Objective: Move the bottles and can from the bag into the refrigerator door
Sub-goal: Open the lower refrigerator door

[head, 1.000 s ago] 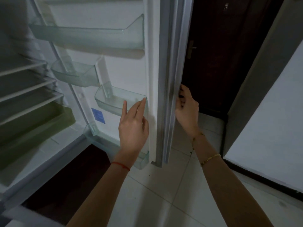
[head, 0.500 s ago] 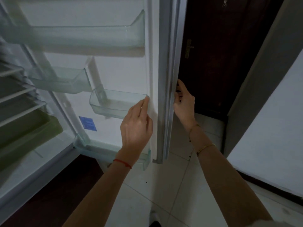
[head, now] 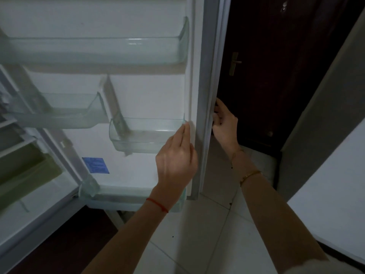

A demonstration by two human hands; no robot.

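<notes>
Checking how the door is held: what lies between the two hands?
Only the refrigerator door's free edge, in the head view; left hand inside it, right hand gripping outside.

Dim, cool-toned view with wide-angle bending.
The white refrigerator door (head: 148,91) at ten o'clock is brightest; the brown door (head: 276,86) at one o'clock sinks near black. Door bins (head: 59,113) at nine o'clock smear with blur; straight edges bow outward.
</notes>
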